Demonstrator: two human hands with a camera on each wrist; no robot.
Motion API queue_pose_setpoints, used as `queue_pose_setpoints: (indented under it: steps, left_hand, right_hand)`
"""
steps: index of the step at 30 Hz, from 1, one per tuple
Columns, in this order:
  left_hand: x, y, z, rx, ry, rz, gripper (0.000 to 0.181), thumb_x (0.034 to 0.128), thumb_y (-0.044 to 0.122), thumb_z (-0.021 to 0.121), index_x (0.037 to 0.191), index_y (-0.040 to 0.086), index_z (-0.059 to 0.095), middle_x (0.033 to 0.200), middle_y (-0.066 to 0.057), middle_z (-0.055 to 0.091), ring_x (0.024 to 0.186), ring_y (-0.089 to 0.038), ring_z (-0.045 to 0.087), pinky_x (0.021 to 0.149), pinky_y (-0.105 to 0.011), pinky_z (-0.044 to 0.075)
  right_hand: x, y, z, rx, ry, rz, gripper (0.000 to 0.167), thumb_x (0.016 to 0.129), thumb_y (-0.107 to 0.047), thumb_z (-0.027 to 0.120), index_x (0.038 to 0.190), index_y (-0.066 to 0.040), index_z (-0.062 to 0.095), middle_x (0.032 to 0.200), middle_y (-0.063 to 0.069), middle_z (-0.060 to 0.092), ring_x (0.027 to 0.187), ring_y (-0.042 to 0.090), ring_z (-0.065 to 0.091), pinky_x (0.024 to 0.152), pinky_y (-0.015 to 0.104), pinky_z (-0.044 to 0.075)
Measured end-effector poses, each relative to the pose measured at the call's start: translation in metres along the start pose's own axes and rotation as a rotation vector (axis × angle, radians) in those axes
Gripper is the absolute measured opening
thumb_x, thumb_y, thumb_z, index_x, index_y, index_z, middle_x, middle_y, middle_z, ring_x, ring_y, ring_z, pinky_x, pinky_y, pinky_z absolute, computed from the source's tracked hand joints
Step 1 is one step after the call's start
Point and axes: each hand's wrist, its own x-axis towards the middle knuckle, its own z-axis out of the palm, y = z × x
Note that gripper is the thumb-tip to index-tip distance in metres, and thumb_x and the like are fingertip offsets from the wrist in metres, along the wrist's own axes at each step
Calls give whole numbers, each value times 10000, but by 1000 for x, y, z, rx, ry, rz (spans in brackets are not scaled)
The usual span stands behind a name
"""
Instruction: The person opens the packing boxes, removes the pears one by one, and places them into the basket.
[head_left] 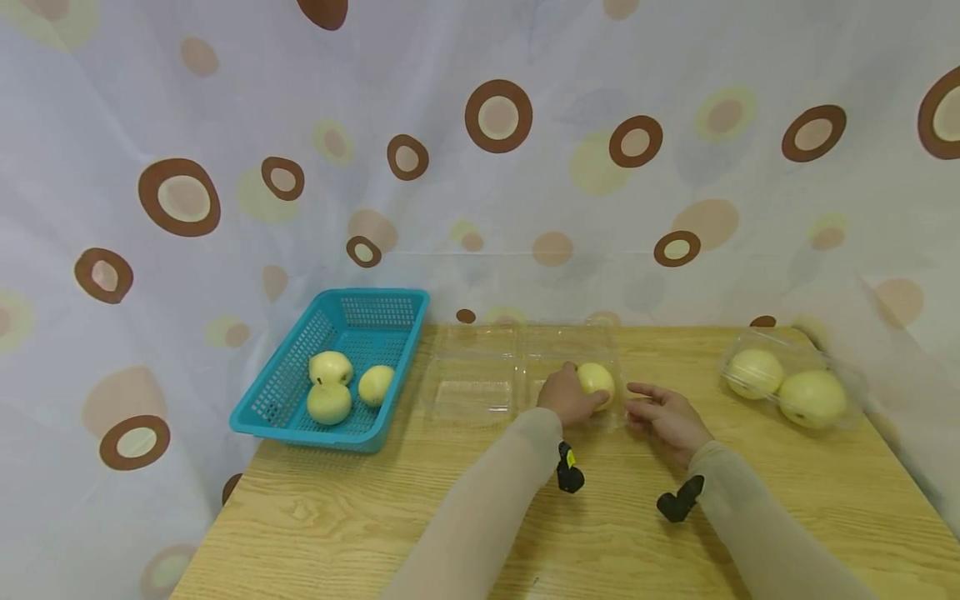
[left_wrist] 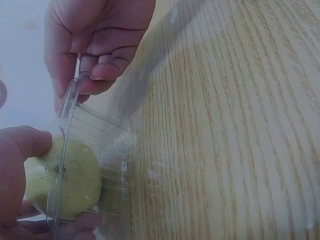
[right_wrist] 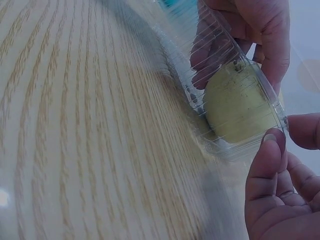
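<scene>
Fruit (head_left: 596,385), likely firm but easily bruised, sits inside the open clear box (head_left: 567,343); your left hand (head_left: 567,398) grips its sides, probably the best hold, while your right hand (head_left: 670,425) pinches the box's rim.

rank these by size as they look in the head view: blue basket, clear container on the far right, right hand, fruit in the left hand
Largest to smallest:
1. Blue basket
2. Clear container on the far right
3. Right hand
4. Fruit in the left hand, partly hidden
</scene>
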Motion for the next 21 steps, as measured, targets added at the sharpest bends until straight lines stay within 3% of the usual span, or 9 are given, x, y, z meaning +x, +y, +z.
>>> queue_pose_setpoints:
  steps: [21]
  left_hand:
    - [1,-1,0,-46,14,12,721,806,526,710,1364,136,474,1096,-44,639,868,-161,616,693,-321,508]
  right_hand:
    - [3,3,0,23,4,2,587,974,-122,570,1459,62,295,1039,104,638,858,127,627,747,268,545]
